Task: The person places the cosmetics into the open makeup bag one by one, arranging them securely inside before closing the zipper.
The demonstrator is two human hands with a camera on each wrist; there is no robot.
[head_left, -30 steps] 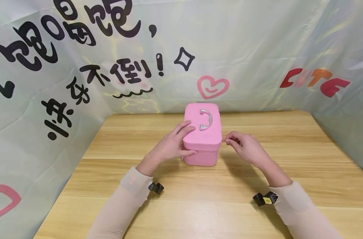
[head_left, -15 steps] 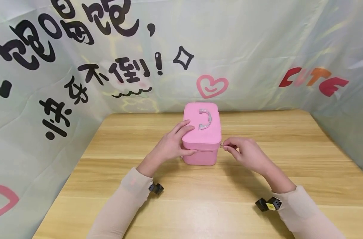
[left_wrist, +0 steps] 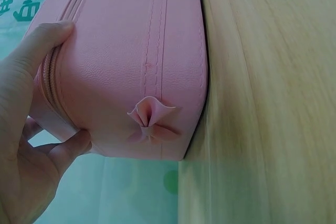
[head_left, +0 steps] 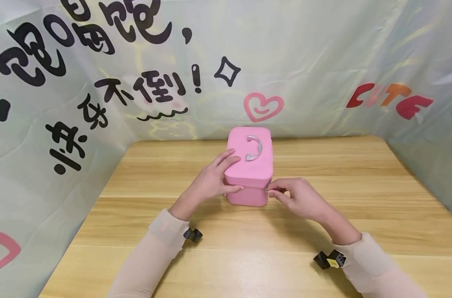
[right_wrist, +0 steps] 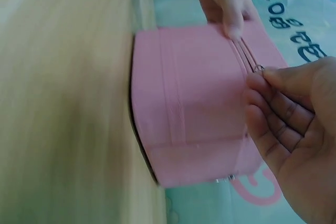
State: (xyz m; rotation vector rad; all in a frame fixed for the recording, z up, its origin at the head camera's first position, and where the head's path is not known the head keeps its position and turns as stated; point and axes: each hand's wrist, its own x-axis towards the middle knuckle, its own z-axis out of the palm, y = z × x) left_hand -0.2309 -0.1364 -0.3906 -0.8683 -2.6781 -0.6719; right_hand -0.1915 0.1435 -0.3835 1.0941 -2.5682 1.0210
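Note:
A pink cosmetic case with a zipped lid and a silver handle stands upright on the table. My left hand holds its left side, the fingers on the lid and the thumb against the front by the zipper seam. At the front right corner, my right hand pinches the small metal zipper pull between thumb and forefinger. In the left wrist view, the zipper runs beneath the thumb, and a pink bow decorates the case's side.
The wooden table reaches a printed cloth backdrop behind the case and at both sides. Small black cameras are strapped to both wrists, above beige sleeves.
My right hand has drawn the zipper pull along the right side toward me and round to the front corner. My left hand keeps its hold on the case.

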